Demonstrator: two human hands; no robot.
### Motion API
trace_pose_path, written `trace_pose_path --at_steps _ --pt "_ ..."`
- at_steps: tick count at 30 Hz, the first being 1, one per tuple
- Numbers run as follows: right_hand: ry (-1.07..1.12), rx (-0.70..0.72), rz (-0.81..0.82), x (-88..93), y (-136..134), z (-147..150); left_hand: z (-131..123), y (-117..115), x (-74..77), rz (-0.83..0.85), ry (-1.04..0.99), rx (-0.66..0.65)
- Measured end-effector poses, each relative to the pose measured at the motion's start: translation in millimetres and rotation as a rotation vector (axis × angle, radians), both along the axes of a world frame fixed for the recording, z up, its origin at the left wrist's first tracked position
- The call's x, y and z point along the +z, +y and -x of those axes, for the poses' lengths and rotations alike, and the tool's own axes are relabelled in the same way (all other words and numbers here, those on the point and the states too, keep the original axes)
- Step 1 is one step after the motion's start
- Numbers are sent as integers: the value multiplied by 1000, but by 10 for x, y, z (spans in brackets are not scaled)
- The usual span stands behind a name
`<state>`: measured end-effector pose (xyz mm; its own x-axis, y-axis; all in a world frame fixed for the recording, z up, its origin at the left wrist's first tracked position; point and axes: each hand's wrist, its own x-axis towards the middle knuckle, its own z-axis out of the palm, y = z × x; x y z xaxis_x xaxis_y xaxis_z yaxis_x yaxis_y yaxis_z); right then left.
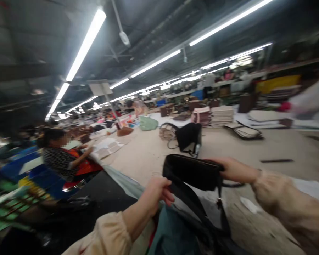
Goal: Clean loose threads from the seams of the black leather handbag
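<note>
I hold a small black bag (191, 171) up over a wide beige worktable (149, 152). My left hand (158, 193) is closed on the bag's near left end. My right hand (232, 169) grips its right end. The bag's black straps (199, 212) hang down toward me. Under them lies teal cloth (172, 233). Both my sleeves are light beige.
Another black bag (188, 136) and a woven bag (167, 132) stand further back on the table, with stacks of flat panels (222, 115) behind. A green bag (148, 124) lies far left. A seated person in a striped top (60, 159) works at the left. A white scrap (248, 204) lies near my right arm.
</note>
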<state>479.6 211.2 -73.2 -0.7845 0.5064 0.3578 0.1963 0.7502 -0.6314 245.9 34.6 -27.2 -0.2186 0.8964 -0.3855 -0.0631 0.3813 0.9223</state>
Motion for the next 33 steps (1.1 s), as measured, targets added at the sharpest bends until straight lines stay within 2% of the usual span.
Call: trace_pose_path --at_steps 3,6,9,12,14,16,18,20,22,24,26,29,33 --pt "-92 28 70 -176 121 39 86 -15 -340 26 -7 143" --pt "-119 45 129 -352 321 217 -40 -77 -525 85 -96 208" --pt "-142 57 192 -501 433 258 -238 -127 -589 138 -214 225" --pt "-145 25 207 -629 459 172 -343 -158 -596 180 -270 193" --pt "-112 -35 197 -699 438 100 -337 -177 -568 208 -253 95" --pt "-41 -96 198 -753 398 48 -290 -186 -495 242 -191 -107" --pt "46 -131 217 -787 354 28 -235 -157 -372 231 -36 -339" --pt "119 -144 225 -800 321 36 -197 -57 -227 70 268 -498" --pt "178 -140 224 -791 305 55 -187 124 -119 -254 672 -550" --pt "223 -118 249 -761 305 63 -198 364 -95 -546 1013 -530" --pt "253 -69 283 -720 316 50 -213 615 -156 -678 1266 -528" --pt "263 42 257 -667 347 1 -211 912 -310 -713 1433 -512" --pt "216 125 183 -643 397 -39 -176 1099 -438 -666 1368 -576"
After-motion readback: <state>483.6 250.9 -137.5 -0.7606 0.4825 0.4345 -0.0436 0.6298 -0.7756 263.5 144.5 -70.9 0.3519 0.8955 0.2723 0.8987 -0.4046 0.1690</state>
